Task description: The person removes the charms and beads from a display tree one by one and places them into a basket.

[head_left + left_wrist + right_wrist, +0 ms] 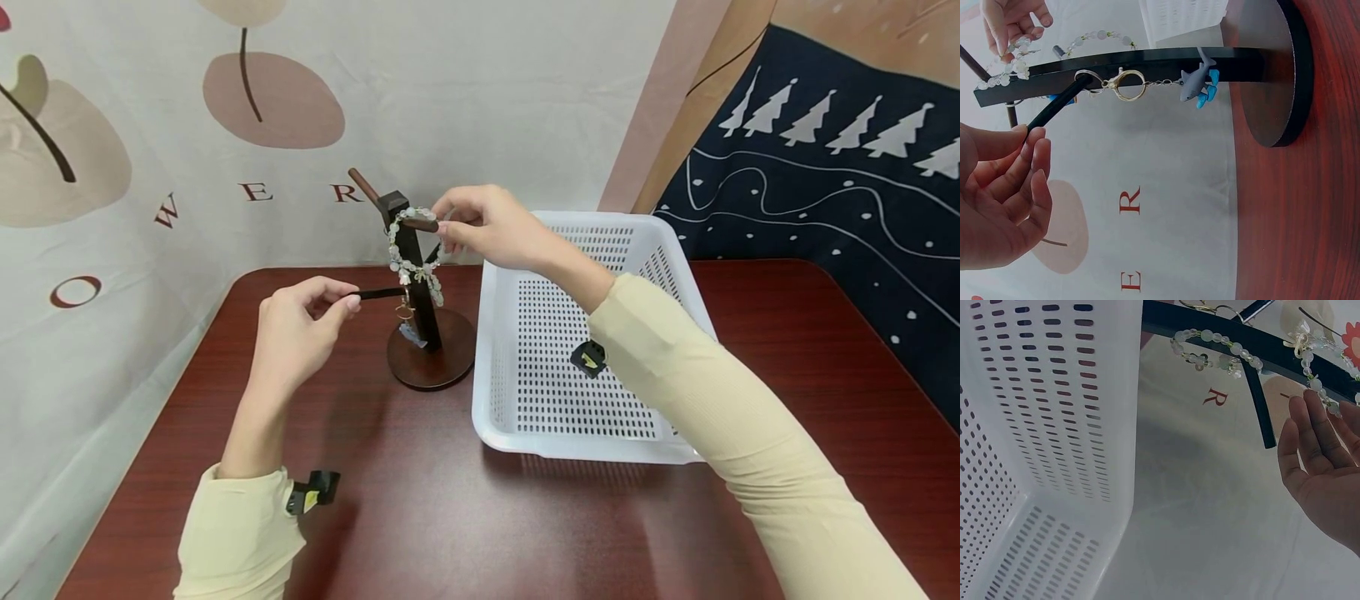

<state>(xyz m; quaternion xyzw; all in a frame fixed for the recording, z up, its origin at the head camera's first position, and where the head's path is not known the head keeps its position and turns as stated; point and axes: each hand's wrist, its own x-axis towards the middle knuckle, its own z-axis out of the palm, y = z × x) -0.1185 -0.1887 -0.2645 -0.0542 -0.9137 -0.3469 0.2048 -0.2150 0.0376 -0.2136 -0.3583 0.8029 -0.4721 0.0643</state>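
A dark wooden stand (454, 358) with a round base and several pegs rises from the table. My left hand (300, 329) pinches the outer end of its lower left peg (1057, 111) between thumb and fingers. On that peg hangs a keychain (1194, 82) with a gold clasp and a grey shark charm. Up at the top right peg (420, 223), my right hand (491, 225) pinches a pale bead bracelet (393, 250) looped over the peg; its thumb is hidden in the right wrist view. A second bead bracelet (1210, 336) hangs lower on the stand.
A white perforated plastic basket (491, 350) stands right of the stand, beneath my right forearm. The reddish-brown table (450, 517) meets a printed cloth (480, 100) behind, and a dark tree-patterned cloth (810, 183) hangs at the right.
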